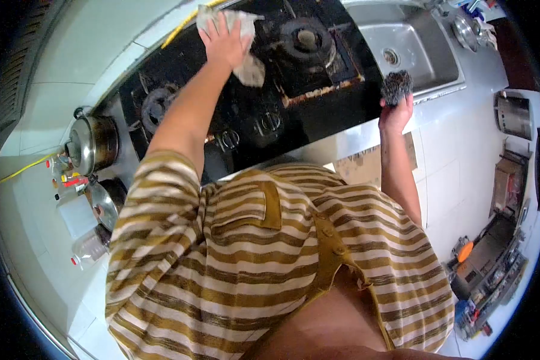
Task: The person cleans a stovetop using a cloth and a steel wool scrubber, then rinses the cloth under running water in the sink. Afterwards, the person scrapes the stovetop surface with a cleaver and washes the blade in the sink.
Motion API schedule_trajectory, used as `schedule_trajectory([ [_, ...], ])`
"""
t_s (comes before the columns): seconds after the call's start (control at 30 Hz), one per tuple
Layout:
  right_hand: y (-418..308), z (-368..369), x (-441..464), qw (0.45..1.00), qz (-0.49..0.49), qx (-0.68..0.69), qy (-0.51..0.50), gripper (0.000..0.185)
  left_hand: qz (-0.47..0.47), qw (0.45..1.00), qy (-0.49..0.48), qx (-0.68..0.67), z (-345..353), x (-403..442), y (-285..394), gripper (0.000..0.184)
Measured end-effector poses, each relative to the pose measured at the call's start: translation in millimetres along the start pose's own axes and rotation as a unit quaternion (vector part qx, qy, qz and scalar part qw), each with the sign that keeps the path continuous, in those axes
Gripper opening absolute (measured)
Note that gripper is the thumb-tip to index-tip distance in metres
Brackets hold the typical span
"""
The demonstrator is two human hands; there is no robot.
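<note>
My left hand [224, 45] lies with its fingers spread on a pale, crumpled cloth [249, 71], pressing it against the back edge of the black gas stove [246, 108]. Part of the cloth hangs out below the palm. My right hand [397, 113] is closed around a dark grey steel wool scrubber [397, 87], held above the front corner of the counter between stove and sink. One burner [306, 39] is right of my left hand; another burner [157, 109] is partly behind my left forearm. Rusty brown grime [324, 92] lines the tray by the right burner.
A steel sink [426, 36] adjoins the stove on the right, with metal bowls [465, 31] beyond it. To the left stand a lidded pot [93, 144], a second pan [107, 203] and a plastic jug [90, 247]. Two control knobs [229, 139] are at the stove's front.
</note>
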State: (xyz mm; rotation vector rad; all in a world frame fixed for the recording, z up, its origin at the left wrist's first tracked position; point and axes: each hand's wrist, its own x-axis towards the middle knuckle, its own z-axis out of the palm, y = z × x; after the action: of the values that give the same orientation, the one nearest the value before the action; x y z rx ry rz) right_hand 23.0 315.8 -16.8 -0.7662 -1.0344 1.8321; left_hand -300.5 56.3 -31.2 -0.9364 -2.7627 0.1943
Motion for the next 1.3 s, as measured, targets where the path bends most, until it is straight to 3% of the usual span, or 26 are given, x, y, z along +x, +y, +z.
schedule_trajectory([
  [0.1,11,-1,-3,1.000,-0.002,0.000,-0.019,0.019,-0.033,0.997,-0.031,-0.063,-3,19,7,0.062],
  [0.27,16,-4,-1,1.000,-0.004,-0.003,-0.018,0.018,0.003,0.997,-0.033,-0.070,-2,4,15,0.060],
  [0.33,15,-6,0,1.000,-0.007,0.001,-0.028,0.018,0.083,0.990,0.063,-0.094,15,-9,18,0.060],
  [0.37,15,-7,-2,1.000,-0.007,-0.001,-0.028,0.018,0.092,0.987,-0.020,-0.131,15,-13,15,0.061],
  [0.5,17,-6,-1,0.999,-0.008,-0.020,-0.039,0.016,0.131,0.963,-0.087,-0.221,-2,-44,14,0.060],
  [0.53,18,-6,-1,0.999,-0.010,-0.018,-0.044,0.016,0.148,0.969,-0.174,-0.092,-14,-45,22,0.066],
  [0.6,19,-5,-1,0.999,-0.005,-0.037,-0.031,0.017,0.124,0.959,-0.168,-0.191,-33,-69,29,0.073],
  [0.77,26,-11,5,0.997,-0.009,-0.063,-0.042,0.016,0.091,0.948,-0.245,-0.183,-68,-100,52,0.080],
  [0.93,29,-12,6,0.994,-0.012,-0.103,-0.047,0.017,0.110,0.956,-0.194,-0.190,-72,-122,56,0.064],
  [1.07,33,-15,13,0.994,-0.020,-0.097,-0.052,0.014,0.095,0.949,-0.238,-0.185,-82,-123,45,0.045],
  [1.13,32,-16,12,0.994,-0.025,-0.086,-0.060,0.014,0.001,0.939,-0.264,-0.222,-98,-135,27,0.045],
  [1.17,32,-16,12,0.995,-0.020,-0.079,-0.061,0.014,-0.025,0.956,-0.215,-0.200,-62,-139,15,0.047],
  [1.2,33,-15,12,0.996,-0.013,-0.072,-0.059,0.013,-0.042,0.954,-0.249,-0.161,-69,-135,2,0.049],
  [1.3,32,-14,11,0.995,-0.013,-0.081,-0.060,0.013,-0.081,0.962,-0.205,-0.163,-40,-127,-23,0.050],
])
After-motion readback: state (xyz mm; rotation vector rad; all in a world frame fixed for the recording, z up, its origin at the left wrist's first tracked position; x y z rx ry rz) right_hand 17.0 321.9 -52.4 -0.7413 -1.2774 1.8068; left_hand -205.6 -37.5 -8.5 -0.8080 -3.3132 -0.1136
